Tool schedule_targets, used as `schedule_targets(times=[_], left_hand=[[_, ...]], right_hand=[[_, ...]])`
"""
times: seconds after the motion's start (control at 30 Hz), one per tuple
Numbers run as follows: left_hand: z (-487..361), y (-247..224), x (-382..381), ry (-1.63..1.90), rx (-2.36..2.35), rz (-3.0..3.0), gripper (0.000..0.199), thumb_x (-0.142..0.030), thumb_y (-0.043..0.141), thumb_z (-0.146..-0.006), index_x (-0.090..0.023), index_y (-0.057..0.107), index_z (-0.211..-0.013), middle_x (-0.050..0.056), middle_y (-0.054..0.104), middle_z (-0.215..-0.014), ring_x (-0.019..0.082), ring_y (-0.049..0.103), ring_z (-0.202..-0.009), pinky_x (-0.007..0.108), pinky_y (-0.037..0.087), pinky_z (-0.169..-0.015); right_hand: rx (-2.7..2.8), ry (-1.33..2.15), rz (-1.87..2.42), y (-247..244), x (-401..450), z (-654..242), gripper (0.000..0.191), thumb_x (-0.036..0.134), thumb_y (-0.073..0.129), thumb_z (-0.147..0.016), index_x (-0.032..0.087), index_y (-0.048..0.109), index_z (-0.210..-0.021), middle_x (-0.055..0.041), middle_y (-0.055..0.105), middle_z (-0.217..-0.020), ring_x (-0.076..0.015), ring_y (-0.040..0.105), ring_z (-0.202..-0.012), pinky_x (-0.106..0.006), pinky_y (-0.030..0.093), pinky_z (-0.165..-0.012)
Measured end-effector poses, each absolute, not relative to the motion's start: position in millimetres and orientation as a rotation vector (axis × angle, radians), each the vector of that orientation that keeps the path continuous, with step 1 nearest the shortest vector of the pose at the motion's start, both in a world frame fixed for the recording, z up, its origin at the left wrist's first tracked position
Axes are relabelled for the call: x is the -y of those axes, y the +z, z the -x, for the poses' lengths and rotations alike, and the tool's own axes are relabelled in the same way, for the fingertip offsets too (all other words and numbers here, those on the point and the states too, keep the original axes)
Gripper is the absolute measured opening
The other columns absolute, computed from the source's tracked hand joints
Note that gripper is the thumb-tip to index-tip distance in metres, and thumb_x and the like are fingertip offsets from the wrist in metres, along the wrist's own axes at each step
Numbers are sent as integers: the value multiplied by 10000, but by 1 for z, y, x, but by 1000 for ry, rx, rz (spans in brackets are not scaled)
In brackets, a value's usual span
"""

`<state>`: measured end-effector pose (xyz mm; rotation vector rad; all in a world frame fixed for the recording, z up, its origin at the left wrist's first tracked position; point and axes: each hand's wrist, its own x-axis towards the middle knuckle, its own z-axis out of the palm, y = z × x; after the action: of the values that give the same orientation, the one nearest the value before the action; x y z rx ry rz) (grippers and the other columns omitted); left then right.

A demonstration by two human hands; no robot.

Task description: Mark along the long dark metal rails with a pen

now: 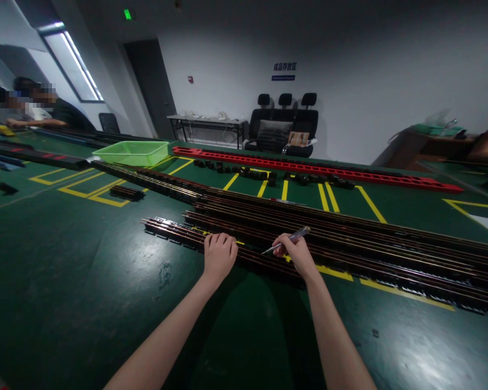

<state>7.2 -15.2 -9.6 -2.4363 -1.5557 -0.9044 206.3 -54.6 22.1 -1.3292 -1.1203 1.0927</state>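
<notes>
My left hand (220,254) rests on a long black strip with copper-coloured rods (174,229), its fingers bent over the strip's edge. In my right hand (295,251) is a slim screwdriver-like tool (299,234), whose thin metal tip points left and down over the same strip. Behind both hands lies a broad bundle of similar long dark strips (350,233), running from the upper left to the right edge. Whether the tool's tip touches the strip cannot be made out.
A green basket (132,154) stands at the back left, beside a long red rail (309,169). Small black parts (252,173) lie before the rail. A short dark bundle (127,193) is at left. People sit at the far left; an arm shows at far right.
</notes>
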Motion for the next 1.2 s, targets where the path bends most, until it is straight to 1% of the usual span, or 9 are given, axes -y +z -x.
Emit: schedule_targets(times=[1.2], left_hand=[[-7,-11,14,-933,1526,2424,274,-231,353,-841,-197,623,-807,45,610,-873,203,496,-882,396,282,-882]], right_hand=[[1126,1081,1344,24,55,-205,205,256,458,-691,116,571,-592,-23,578,-497,-86,530,-461,-183,422,-476]])
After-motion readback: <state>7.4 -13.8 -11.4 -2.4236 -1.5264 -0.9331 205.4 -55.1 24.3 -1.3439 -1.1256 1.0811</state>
